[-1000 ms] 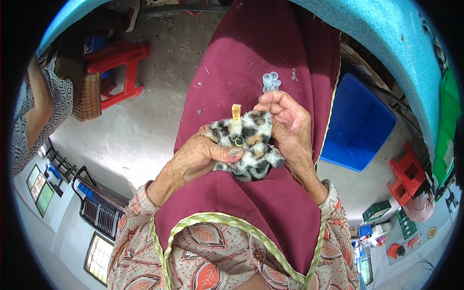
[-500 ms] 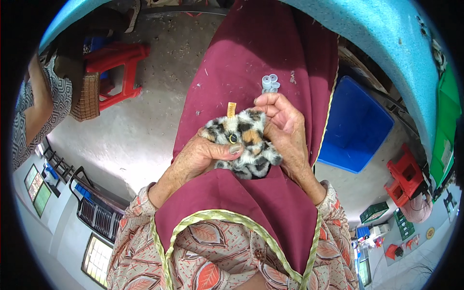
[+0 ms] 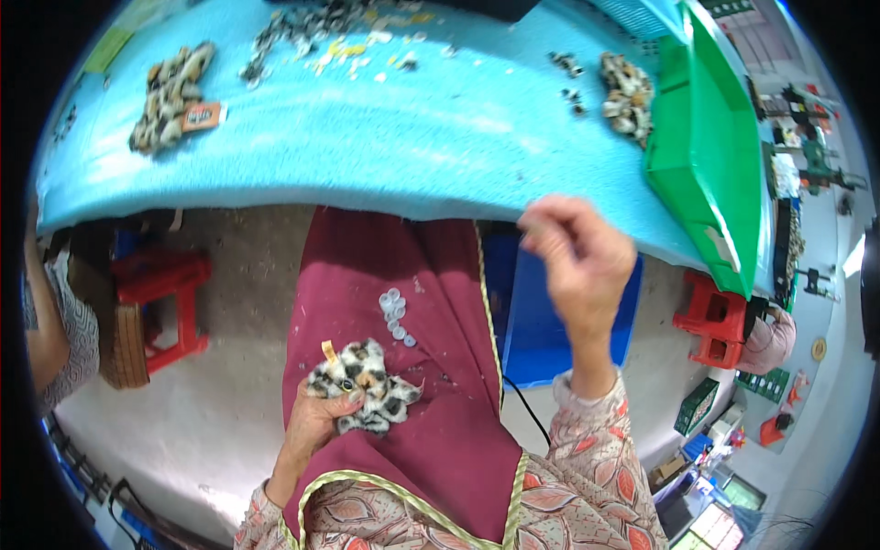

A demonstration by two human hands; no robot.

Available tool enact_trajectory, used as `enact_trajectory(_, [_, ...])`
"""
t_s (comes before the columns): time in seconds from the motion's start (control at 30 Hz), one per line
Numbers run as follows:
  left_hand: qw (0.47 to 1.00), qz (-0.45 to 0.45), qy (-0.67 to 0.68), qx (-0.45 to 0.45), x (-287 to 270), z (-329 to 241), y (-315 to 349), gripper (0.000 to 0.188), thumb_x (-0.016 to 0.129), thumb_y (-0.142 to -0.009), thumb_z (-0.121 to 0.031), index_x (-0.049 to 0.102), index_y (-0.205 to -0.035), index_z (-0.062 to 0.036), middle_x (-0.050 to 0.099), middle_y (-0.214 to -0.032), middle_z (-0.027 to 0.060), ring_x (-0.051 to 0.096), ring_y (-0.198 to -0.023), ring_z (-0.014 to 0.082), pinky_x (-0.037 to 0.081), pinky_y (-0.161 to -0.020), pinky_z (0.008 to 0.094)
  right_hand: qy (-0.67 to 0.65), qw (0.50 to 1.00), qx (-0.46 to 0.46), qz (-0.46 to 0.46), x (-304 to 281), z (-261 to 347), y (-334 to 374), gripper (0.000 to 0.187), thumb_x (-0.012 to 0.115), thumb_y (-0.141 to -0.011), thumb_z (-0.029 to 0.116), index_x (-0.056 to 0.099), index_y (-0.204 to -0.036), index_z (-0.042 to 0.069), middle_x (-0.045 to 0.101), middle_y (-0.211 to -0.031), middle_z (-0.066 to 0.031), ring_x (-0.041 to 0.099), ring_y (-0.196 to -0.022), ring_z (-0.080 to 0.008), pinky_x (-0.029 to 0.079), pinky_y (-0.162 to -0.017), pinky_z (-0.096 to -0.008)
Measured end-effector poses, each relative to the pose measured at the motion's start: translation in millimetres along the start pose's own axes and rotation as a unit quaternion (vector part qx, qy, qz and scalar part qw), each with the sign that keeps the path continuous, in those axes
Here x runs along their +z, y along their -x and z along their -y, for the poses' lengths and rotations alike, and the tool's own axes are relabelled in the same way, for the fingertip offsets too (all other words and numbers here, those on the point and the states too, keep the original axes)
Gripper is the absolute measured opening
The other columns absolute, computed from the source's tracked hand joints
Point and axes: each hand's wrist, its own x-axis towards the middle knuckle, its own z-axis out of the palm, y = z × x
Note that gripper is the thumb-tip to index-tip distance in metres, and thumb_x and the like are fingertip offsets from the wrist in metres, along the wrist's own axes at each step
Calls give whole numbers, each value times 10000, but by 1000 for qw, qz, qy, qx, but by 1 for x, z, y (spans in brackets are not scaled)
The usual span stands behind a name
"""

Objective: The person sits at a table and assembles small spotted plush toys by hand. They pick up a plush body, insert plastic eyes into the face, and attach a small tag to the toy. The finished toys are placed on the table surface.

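Observation:
My left hand grips a spotted plush toy piece over my lap, the thumb pressed beside its yellow-rimmed eye. The piece looks limp, with white, black and tan fur and a small yellowish tag at its top. Raised at the table's front edge, my right hand has its fingers curled to a pinch; what is between the fingertips, if anything, is too blurred to make out. Several translucent round plastic washers lie on my maroon apron, beyond the plush piece.
The light-blue covered table holds small dark parts, spotted plush pieces at left and right, and a green tray. Below are a blue bin and red stools. Another person's arm shows at far left.
My right hand has left the plush piece and risen right toward the table edge. My left hand still holds the piece. The view has tilted up, showing more tabletop.

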Motion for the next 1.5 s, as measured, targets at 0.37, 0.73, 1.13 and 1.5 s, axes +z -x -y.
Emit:
enact_trajectory(0.37, [999,36,-17,27,9,-2,-6,327,672,-772,72,591,-1089,65,666,-970,136,661,-866,212,551,-819,357,254,961,-69,-84,-39,-68,-98,204,705,-729,23,667,-929,9,655,-856,-118,635,-691,-201,511,-651,-320])
enact_trajectory(0.73, [1000,4,-15,-12,8,-4,-7,429,625,-772,81,522,-1188,57,640,-1056,146,657,-910,241,557,-811,370,-106,993,28,-43,-41,-37,-41,131,652,-799,-2,630,-926,-24,668,-880,-111,629,-711,-130,506,-623,-242])
enact_trajectory(1.13, [998,-55,-15,20,18,1,0,356,670,-790,7,590,-1136,23,677,-987,113,666,-869,209,561,-770,334,-388,813,297,318,60,-1,100,240,622,-788,-97,641,-1017,-28,646,-906,-84,625,-813,-98,522,-710,-208])
enact_trajectory(1.5, [973,-60,-198,105,14,2,0,219,696,-763,42,651,-968,-22,619,-932,-14,585,-869,80,491,-799,242,-319,849,264,329,77,-2,112,204,668,-758,-87,603,-941,-26,668,-846,-74,644,-783,-91,536,-686,-214])
